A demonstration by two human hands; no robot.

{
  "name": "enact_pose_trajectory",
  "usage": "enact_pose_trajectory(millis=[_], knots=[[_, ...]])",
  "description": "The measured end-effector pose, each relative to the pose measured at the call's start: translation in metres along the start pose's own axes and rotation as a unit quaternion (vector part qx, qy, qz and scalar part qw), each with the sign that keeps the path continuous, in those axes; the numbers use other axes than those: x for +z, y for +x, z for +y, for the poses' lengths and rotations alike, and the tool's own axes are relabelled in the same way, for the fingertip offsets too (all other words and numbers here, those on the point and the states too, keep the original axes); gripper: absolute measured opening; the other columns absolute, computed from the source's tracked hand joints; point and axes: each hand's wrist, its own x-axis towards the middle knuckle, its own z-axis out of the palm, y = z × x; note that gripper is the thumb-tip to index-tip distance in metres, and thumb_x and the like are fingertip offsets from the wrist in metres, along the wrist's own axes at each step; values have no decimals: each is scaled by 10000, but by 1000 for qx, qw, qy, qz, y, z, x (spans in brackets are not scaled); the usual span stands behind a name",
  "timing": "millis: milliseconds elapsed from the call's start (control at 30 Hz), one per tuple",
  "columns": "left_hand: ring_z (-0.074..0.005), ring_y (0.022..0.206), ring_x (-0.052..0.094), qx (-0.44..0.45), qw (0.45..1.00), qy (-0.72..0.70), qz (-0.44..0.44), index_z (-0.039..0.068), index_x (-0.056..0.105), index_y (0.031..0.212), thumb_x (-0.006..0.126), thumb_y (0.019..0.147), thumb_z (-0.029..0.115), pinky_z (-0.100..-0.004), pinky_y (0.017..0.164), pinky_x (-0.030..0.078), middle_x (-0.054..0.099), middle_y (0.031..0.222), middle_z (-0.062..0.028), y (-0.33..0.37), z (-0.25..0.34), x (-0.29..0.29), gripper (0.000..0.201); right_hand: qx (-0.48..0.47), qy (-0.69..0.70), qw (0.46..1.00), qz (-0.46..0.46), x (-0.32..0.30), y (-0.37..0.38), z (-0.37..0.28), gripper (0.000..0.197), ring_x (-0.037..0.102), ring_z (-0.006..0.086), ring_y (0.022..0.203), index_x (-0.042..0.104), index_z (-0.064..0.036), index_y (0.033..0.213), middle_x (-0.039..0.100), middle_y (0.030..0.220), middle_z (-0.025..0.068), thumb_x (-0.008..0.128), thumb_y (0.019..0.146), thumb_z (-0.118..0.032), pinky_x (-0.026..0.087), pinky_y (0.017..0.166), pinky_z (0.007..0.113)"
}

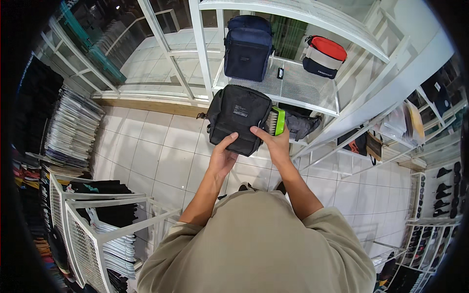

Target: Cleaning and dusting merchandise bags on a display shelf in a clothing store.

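Observation:
A small black shoulder bag (234, 110) is held up in front of me, with a light label on its front panel. My left hand (223, 157) is closed on its lower edge, thumb on the front and fingers behind. At the bag's lower right side, my right hand (276, 145) presses its thumb on the front. A bright green brush (280, 122) with pale bristles sticks up beside the bag from that same hand, bristles facing the bag. The right fingers are mostly hidden behind these things.
A white mesh shelf (312, 88) ahead carries a navy bag (248, 51) and a red, grey and navy pouch (326, 56). Below sits a dark grey bag (300, 126). Clothes racks (97, 200) stand at my left, display racks (435, 224) at my right.

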Motion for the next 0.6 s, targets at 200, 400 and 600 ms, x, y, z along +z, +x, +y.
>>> enact_pose_trajectory(millis=[200,400,600], knots=[[-204,1151,671,-2,999,-18,-29,24,612,1322,785,902,129,-345,1023,517,698,1248,-90,5,-9,6,466,53,55,997,12,-20,7,6,394,668,112,915,679,2,1149,721,1078,52,861,800,-20,544,842,267],[-358,1376,496,300,886,329,129,-47,461,1461,974,686,279,-480,1163,387,498,1498,-195,-3,3,7,985,-70,-70,995,2,-46,22,1,475,671,141,921,669,25,1172,725,1052,63,882,762,-89,531,858,279],[-444,1511,302,410,518,749,-55,131,420,1552,1004,505,337,-557,1241,248,452,1548,-224,-39,75,56,1217,-135,-331,897,-260,-44,17,-75,622,714,245,966,636,-44,1239,740,1067,128,878,670,-103,540,892,317]])
